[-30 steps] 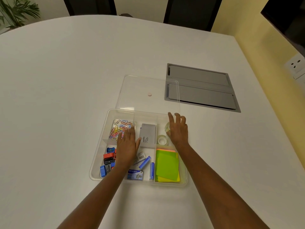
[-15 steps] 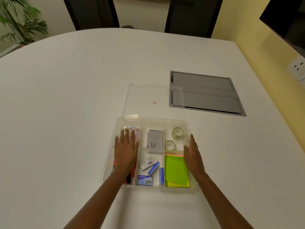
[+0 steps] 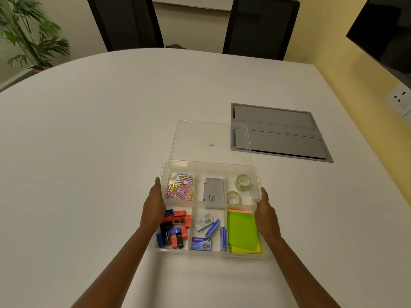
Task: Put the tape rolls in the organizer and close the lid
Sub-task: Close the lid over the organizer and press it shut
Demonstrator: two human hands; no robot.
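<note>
A clear plastic organizer [image 3: 211,164] sits on the white table in front of me. Two clear tape rolls lie in its far right compartment, one roll [image 3: 242,182] behind the other roll [image 3: 234,197]. The clear lid [image 3: 210,134] lies flat on the table just beyond the organizer, with a small round dot at its middle. My left hand [image 3: 154,207] rests flat against the organizer's left wall. My right hand [image 3: 265,213] presses against the right wall. Both hands have straight fingers and hold the box between them.
Other compartments hold coloured paper clips [image 3: 180,186], a grey box [image 3: 214,193], red and blue sharpeners [image 3: 174,228], staple boxes [image 3: 202,241] and green sticky notes [image 3: 242,232]. A grey cable hatch [image 3: 278,132] is set into the table at right. Two dark chairs stand behind the table.
My right hand has left the tape compartment and moved to the organizer's right wall. My left hand has slid from over the compartments to the left wall. The view has tilted up.
</note>
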